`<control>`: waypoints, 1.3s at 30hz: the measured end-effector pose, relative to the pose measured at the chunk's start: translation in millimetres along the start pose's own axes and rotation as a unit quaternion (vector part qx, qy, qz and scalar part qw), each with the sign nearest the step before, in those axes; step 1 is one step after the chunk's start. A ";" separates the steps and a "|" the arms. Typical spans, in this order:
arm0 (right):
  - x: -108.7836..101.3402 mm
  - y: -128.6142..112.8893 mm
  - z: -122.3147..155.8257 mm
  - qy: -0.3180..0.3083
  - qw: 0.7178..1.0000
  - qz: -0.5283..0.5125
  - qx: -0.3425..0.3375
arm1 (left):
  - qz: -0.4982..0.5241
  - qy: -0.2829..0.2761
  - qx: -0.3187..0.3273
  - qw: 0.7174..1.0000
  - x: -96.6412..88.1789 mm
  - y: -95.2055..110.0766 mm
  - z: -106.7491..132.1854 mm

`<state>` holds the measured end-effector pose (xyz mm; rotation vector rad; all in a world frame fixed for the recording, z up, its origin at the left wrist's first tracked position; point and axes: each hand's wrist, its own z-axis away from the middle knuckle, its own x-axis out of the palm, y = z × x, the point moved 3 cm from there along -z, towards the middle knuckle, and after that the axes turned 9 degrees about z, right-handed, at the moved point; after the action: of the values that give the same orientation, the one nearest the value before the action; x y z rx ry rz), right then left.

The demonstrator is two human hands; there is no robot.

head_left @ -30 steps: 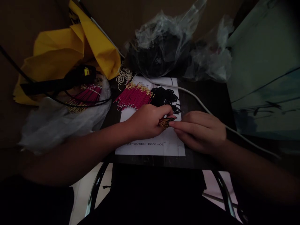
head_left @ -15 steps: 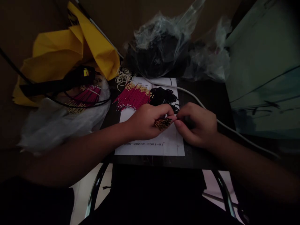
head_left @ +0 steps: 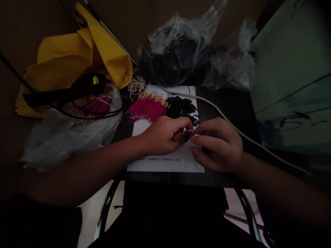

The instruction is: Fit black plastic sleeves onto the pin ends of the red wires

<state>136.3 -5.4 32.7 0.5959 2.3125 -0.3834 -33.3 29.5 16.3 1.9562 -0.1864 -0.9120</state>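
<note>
My left hand (head_left: 162,136) is closed around a bundle of thin wires with gold-coloured terminals (head_left: 179,137); some of their ends look black. Most of the bundle's length is hidden in the palm. Close to the bundle's tip, my right hand (head_left: 219,144) has its thumb and fingers apart, with the index fingertip at or near the left fingertips. Nothing shows between the right fingers. Just beyond the hands lie red wires with gold terminals (head_left: 150,106) and a pile of small black sleeve-like pieces (head_left: 181,108), both on a printed white sheet (head_left: 165,165).
A clear plastic bag with black contents (head_left: 176,51) stands behind the sheet. Left are a yellow bag (head_left: 64,51), black cables and another plastic bag with red wires (head_left: 95,106). Coiled rubber bands (head_left: 137,84) lie near the sheet. A white cable (head_left: 214,107) crosses the dark table (head_left: 232,103).
My right hand has moved slightly down and right, and its pinched fingers have spread apart. My left hand keeps hold of the wire bundle, almost in place.
</note>
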 end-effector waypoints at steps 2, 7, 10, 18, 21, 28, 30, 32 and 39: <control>1.8 0.5 0.7 -0.009 1.000 -0.004 -0.001 | -0.013 -0.006 -0.001 1.000 -0.2 -0.8 0.3; 4.1 2.5 3.0 -0.022 1.000 -0.006 0.009 | 0.012 -0.016 -0.019 1.000 0.7 -0.5 0.2; 6.0 2.9 2.8 0.018 1.000 0.013 0.022 | 0.177 0.030 -0.094 0.979 0.9 -0.2 -1.8; 30.3 2.6 -3.5 -0.024 0.997 0.050 0.060 | 0.543 0.064 -0.220 0.808 13.6 4.9 -7.2; 32.0 1.5 -4.4 -0.024 0.996 0.061 0.061 | 0.558 0.074 -0.234 0.793 16.0 3.5 -6.5; 29.5 -0.8 -3.9 -0.018 0.998 0.048 0.034 | 0.562 0.063 -0.242 0.788 17.1 -0.9 -4.8; 28.7 -1.2 -3.9 -0.013 0.998 0.049 0.041 | 0.563 0.059 -0.246 0.787 18.8 -0.8 -5.0; 27.2 -1.5 -4.0 0.002 0.997 0.057 0.050 | 0.568 0.054 -0.245 0.784 20.8 0.5 -5.4; 21.0 2.0 -4.3 0.006 0.998 0.053 0.031 | 0.429 0.082 -0.196 0.878 12.8 -0.4 -3.1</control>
<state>121.4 4.6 20.7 0.7496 2.2757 -0.4028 -22.3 25.8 10.2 1.3340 -0.6548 -0.1654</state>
